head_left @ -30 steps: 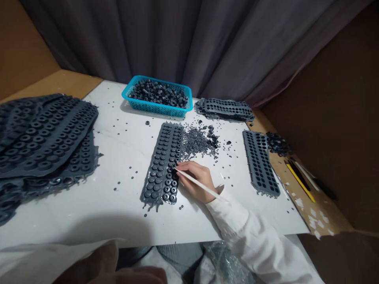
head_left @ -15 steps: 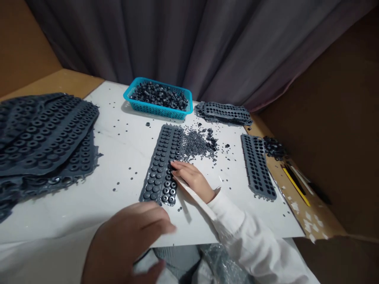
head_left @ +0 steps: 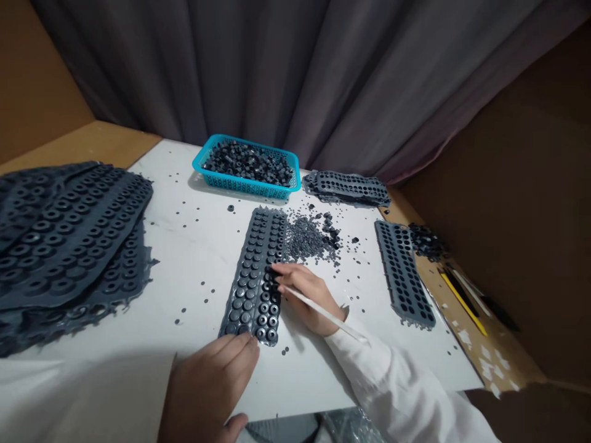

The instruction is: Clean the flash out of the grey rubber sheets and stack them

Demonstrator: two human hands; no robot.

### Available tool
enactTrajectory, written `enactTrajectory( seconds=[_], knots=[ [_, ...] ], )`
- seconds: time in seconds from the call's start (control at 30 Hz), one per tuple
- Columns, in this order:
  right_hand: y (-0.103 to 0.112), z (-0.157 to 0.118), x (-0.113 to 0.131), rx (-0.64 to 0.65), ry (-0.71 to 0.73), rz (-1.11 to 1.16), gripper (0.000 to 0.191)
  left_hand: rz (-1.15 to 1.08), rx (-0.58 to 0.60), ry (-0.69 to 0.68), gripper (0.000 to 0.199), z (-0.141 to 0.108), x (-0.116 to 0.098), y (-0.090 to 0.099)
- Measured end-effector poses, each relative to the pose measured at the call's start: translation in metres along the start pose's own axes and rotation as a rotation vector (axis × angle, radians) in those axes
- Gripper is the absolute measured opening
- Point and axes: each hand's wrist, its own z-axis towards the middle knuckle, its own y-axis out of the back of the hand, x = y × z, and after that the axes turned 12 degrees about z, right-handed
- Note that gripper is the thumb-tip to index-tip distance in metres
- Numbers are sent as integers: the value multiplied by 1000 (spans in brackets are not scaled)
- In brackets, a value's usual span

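Observation:
A dark grey rubber sheet (head_left: 252, 280) with rows of round raised parts lies lengthwise on the white tabletop. My left hand (head_left: 219, 375) rests its fingertips on the sheet's near edge, with the thumb apart. Over the sheet's right rows, my right hand (head_left: 307, 295) is closed round a thin white stick (head_left: 325, 314), whose tip is hidden at the fingers. Small grey discs (head_left: 307, 237) are heaped just right of the sheet, beside some black pieces (head_left: 330, 231).
A blue basket (head_left: 249, 186) full of small dark parts stands at the back. Large sheets (head_left: 69, 234) are piled at left. Punched sheets (head_left: 348, 186) lie behind the heap, and another (head_left: 405, 271) at right, near a yellow tool (head_left: 463, 303).
My left hand has moved forward onto the near end of the sheet. My right hand has shifted slightly, and the white stick is turned differently. The whole view has tilted a little.

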Motion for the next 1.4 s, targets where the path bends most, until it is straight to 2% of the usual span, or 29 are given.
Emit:
enactTrajectory(
  seconds=[0.1,0.23,0.4,0.57,0.73,0.9,1.07,1.17,1.3,1.4],
  knots=[
    [-6,-7,0,-10,-30,149,8,-12,-86,35,59,0,-2,-2],
    [-9,-10,-1,-22,-83,210,8,-15,-158,55,59,4,-3,8],
    [-8,-8,0,-37,-127,243,10,30,-159,-16,57,15,0,22],
    [-8,-8,1,-41,-124,256,9,30,-168,27,53,17,0,23],
    [-10,-9,-2,-49,-113,234,8,19,-164,1,48,17,2,23],
    [-11,-11,-7,-15,-59,150,10,8,-130,-24,44,19,4,23],
    [-6,-5,-10,143,77,-207,15,-6,-35,-46,45,18,4,26],
    [0,2,-14,64,90,-311,17,-16,34,-67,53,15,5,23],
    [4,9,-17,-112,-12,-165,13,-41,58,-70,57,13,5,20],
    [1,7,-16,-103,-33,12,9,-44,133,-62,59,14,6,24]
  ],
)
